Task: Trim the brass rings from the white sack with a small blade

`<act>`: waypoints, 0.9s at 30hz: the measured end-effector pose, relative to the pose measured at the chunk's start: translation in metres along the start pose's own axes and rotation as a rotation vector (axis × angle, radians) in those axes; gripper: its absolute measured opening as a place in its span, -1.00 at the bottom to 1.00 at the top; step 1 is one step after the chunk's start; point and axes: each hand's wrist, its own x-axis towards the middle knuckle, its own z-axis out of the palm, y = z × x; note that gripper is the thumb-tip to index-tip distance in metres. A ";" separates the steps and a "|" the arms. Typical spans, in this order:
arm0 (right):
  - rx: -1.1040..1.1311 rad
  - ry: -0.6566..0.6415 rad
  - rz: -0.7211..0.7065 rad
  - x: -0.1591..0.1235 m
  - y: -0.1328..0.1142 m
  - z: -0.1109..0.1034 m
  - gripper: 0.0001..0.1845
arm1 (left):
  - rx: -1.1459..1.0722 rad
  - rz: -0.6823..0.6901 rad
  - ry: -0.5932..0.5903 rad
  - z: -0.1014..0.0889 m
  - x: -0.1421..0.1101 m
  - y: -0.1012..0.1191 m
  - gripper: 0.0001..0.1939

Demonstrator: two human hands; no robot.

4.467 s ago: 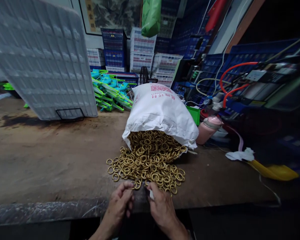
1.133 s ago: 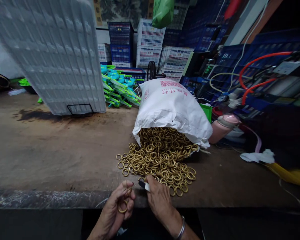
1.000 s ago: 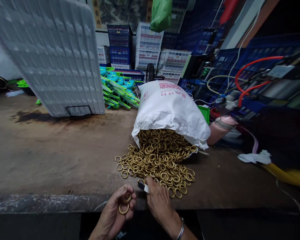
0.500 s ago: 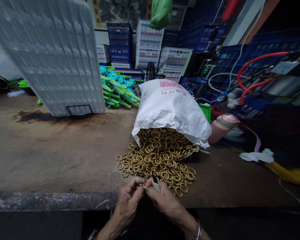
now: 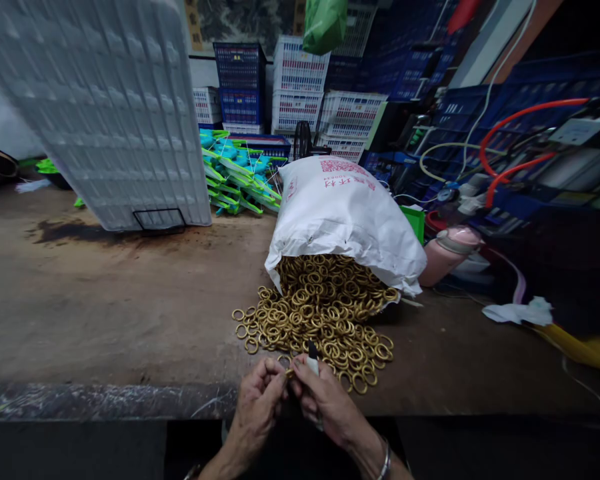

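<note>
My left hand and my right hand meet at the table's front edge, fingertips pinched together on a brass ring. The right hand also grips a small tool with a black tip and white body. Just beyond them lies a heap of brass rings spilling from a white sack with red print that lies on its side on the brown table.
A grey moulded tray leans on a wire stand at the back left. Green and blue plastic parts and stacked crates stand behind. A pink flask, hoses and a white rag lie to the right.
A second ago my left hand was apart, turned palm-up with rings in it, and the right reached to the heap. Both hands have since come together on one ring.
</note>
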 end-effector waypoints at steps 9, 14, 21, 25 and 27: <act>-0.350 0.156 -0.249 0.005 -0.002 -0.002 -0.66 | 0.029 -0.057 -0.075 -0.003 -0.002 -0.001 -0.60; -0.494 0.178 -0.280 0.006 -0.004 -0.001 -0.75 | 0.067 -0.020 -0.121 -0.003 -0.003 -0.001 -0.60; -0.508 0.145 -0.297 0.008 -0.002 -0.001 -0.76 | -0.005 -0.095 -0.128 -0.006 -0.004 0.000 -0.63; -0.521 0.145 -0.290 0.009 0.001 -0.004 -0.73 | -0.071 -0.128 -0.131 -0.007 -0.003 -0.003 -0.65; -0.621 0.183 -0.333 0.007 0.002 -0.006 -0.73 | -0.079 -0.119 -0.109 -0.007 -0.002 -0.005 -0.63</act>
